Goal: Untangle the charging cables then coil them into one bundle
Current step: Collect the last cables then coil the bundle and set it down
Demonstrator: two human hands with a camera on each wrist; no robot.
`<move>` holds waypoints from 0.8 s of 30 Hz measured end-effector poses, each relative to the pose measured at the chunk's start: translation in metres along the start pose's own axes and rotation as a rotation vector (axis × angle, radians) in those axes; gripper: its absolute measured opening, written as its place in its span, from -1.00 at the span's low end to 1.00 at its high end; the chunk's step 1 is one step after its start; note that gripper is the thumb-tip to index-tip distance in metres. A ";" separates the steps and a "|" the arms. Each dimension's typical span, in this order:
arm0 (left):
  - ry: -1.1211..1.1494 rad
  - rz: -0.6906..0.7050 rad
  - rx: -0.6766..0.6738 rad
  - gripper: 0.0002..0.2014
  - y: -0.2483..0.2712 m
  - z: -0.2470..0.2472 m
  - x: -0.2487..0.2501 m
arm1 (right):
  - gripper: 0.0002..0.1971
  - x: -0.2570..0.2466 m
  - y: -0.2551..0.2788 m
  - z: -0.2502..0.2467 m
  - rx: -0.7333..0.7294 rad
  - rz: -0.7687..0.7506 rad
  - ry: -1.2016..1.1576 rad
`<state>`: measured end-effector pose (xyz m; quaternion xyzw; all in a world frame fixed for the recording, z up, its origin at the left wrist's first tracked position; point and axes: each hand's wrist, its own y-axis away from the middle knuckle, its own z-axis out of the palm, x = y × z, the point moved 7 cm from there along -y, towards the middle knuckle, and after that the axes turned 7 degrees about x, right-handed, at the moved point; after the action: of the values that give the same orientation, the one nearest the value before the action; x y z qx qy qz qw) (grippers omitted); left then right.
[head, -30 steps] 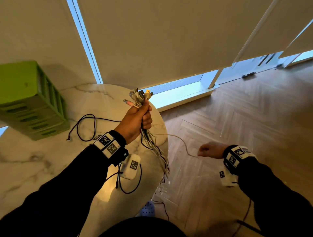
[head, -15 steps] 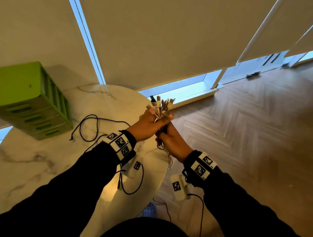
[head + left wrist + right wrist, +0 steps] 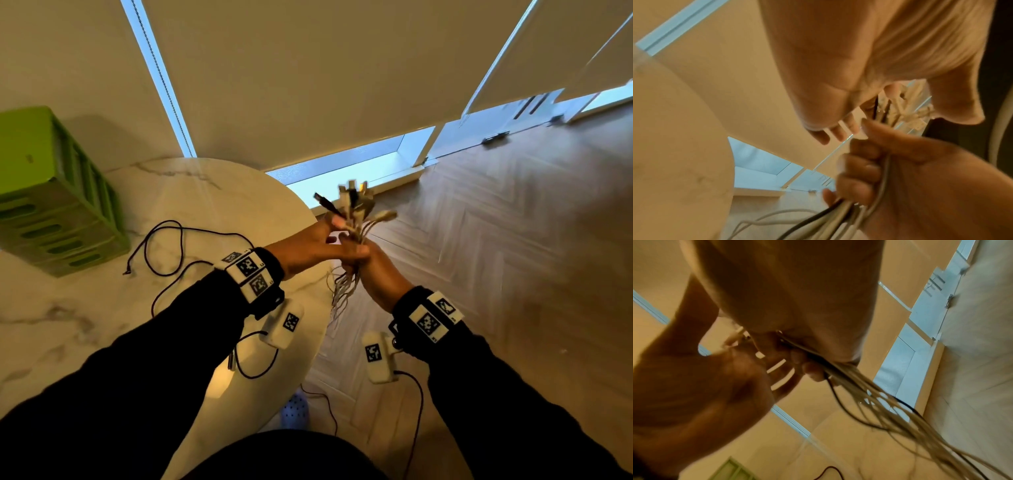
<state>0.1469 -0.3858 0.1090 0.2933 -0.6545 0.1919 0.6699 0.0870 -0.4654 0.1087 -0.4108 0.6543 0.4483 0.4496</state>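
A bundle of white and black charging cables [image 3: 354, 209] stands upright past the table's right edge, its plugs fanned out on top and its strands [image 3: 342, 291] hanging down. My right hand [image 3: 366, 263] grips the bundle in a fist below the plugs. The left wrist view shows that fist [image 3: 869, 170] with the cables [image 3: 838, 216] coming out underneath. My left hand [image 3: 337, 233] reaches in from the left. Its fingers [image 3: 777, 369] are spread and fairly straight, touching the bundle just above the right fist, and the plugs [image 3: 906, 105] lie between its thumb and fingers.
A round marble table [image 3: 171, 192] fills the left, with a green slotted crate [image 3: 51, 205] at its far left and a loose thin black cord [image 3: 164, 246] on it. Wooden floor [image 3: 496, 257] lies to the right. Window blinds [image 3: 308, 85] hang behind.
My right hand came in from the right, where it held one strand, and took hold of the bundle under my left hand. Both hands drifted right. My left hand's grip has loosened.
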 end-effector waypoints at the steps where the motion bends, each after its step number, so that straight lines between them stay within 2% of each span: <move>1: -0.002 -0.020 -0.036 -0.28 0.002 0.001 -0.008 | -0.68 0.003 0.001 -0.005 0.016 0.060 -0.130; 3: -0.054 -0.104 -0.111 -0.19 0.005 0.011 -0.026 | -0.62 0.000 0.008 -0.008 0.011 0.165 -0.384; 4: -0.108 -0.146 -0.168 -0.23 0.008 0.021 -0.033 | -0.60 -0.003 0.012 -0.008 -0.014 0.192 -0.485; 6: -0.289 -0.202 -0.317 -0.44 0.009 0.043 -0.049 | -0.59 -0.015 0.023 -0.006 -0.116 0.194 -0.597; 8: -0.406 -0.193 -0.327 -0.65 0.003 0.050 -0.055 | -0.62 -0.029 0.034 -0.008 -0.177 0.157 -0.599; 9: -0.445 -0.147 -0.263 -0.64 -0.004 0.046 -0.053 | -0.65 -0.036 0.037 -0.013 -0.167 0.123 -0.585; 10: -0.465 -0.086 -0.141 -0.63 -0.011 0.038 -0.047 | -0.67 -0.041 0.039 -0.018 -0.129 0.083 -0.580; 12: -0.478 0.097 0.159 -0.82 -0.020 0.025 -0.029 | -0.62 -0.051 0.039 -0.032 0.016 0.000 -0.648; 13: -0.475 0.152 0.263 -0.81 -0.020 0.026 -0.027 | -0.59 -0.054 0.037 -0.039 0.110 -0.035 -0.718; 14: -0.463 0.125 0.308 -0.73 -0.021 0.032 -0.032 | -0.57 -0.056 0.034 -0.046 0.201 -0.061 -0.783; 15: -0.427 0.033 0.279 -0.65 -0.023 0.044 -0.045 | -0.57 -0.058 0.029 -0.051 0.268 -0.075 -0.818; 17: -0.389 -0.151 0.053 -0.54 -0.018 0.078 -0.070 | -0.57 -0.059 0.017 -0.061 0.342 -0.057 -0.773; 19: -0.394 -0.230 -0.222 -0.65 -0.006 0.107 -0.084 | -0.59 -0.050 0.008 -0.075 0.354 0.003 -0.625; 20: -0.405 -0.241 -0.332 -0.75 -0.001 0.113 -0.089 | -0.59 -0.044 0.006 -0.081 0.333 0.041 -0.554; 21: -0.399 -0.252 -0.404 -0.74 0.004 0.115 -0.091 | -0.60 -0.039 0.005 -0.087 0.302 0.074 -0.489; 23: -0.373 -0.296 -0.398 -0.21 0.009 0.099 -0.098 | -0.60 -0.029 0.005 -0.095 0.241 0.118 -0.369; 24: -0.312 -0.290 -0.336 -0.06 0.006 0.089 -0.095 | -0.60 -0.025 0.006 -0.097 0.214 0.132 -0.320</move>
<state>0.0688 -0.4264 0.0133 0.2946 -0.7237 -0.0650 0.6206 0.0665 -0.5535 0.1525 -0.2405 0.6440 0.4641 0.5586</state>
